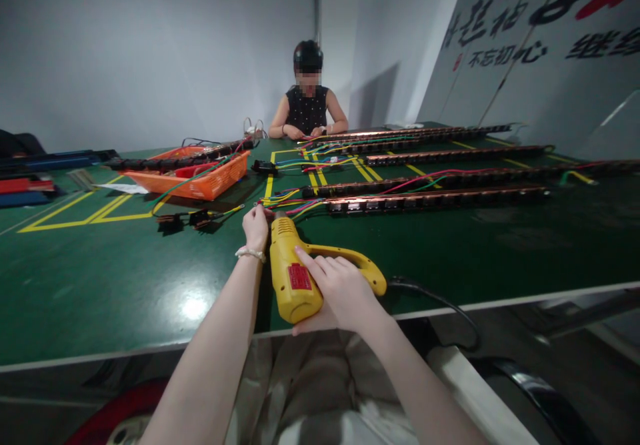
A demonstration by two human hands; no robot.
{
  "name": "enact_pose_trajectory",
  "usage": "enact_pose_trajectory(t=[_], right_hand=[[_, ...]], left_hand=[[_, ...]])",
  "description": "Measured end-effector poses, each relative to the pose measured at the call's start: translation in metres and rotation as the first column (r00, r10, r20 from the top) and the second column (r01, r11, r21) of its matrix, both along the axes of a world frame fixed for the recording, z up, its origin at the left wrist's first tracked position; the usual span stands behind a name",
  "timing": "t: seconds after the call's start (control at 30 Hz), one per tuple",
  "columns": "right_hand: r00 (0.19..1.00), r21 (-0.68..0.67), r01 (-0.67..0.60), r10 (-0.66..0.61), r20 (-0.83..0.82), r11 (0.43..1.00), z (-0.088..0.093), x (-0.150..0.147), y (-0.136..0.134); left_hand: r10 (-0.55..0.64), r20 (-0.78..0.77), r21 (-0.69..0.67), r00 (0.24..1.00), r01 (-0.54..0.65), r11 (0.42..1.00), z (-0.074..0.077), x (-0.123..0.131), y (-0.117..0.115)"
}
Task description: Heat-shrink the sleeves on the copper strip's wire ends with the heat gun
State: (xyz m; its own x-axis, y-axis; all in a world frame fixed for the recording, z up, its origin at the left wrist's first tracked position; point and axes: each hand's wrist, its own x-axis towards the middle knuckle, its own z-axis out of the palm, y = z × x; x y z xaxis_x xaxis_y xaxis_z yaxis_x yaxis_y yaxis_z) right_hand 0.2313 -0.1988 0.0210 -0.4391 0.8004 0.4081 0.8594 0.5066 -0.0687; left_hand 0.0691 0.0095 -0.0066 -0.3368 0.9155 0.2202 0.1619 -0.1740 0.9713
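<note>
A yellow heat gun [295, 278] with a red label lies on the green table, its nozzle pointing away from me. My right hand [343, 288] grips its body and handle from the right. Just left of the nozzle, my left hand [256, 226] is closed in a pinch at the ends of coloured wires [300, 206]; its fingertips are small, and which wire they hold is unclear. These wires come from a long black and copper strip [435, 200] that extends to the right.
An orange basket [215, 182] stands at the back left, a black strip across it. Small black parts with wires [199, 218] lie before it. More strips [460, 155] cover the back right. A person [307, 102] sits opposite. A black cable [435, 293] crosses the front edge.
</note>
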Motion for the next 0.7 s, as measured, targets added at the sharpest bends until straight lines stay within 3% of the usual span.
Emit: enact_pose_trajectory(t=[0.37,0.7], right_hand=[[0.994,-0.051,0.039,-0.044,-0.096,0.998,0.007,0.017,0.003],[0.983,0.037,0.181,-0.179,-0.044,0.983,0.0,0.036,0.009]], left_hand=[[-0.006,0.009,0.037,1.0,0.006,0.999,-0.008,0.001,0.008],[-0.02,0.018,0.035,1.0,0.02,0.999,0.0,0.004,0.0]])
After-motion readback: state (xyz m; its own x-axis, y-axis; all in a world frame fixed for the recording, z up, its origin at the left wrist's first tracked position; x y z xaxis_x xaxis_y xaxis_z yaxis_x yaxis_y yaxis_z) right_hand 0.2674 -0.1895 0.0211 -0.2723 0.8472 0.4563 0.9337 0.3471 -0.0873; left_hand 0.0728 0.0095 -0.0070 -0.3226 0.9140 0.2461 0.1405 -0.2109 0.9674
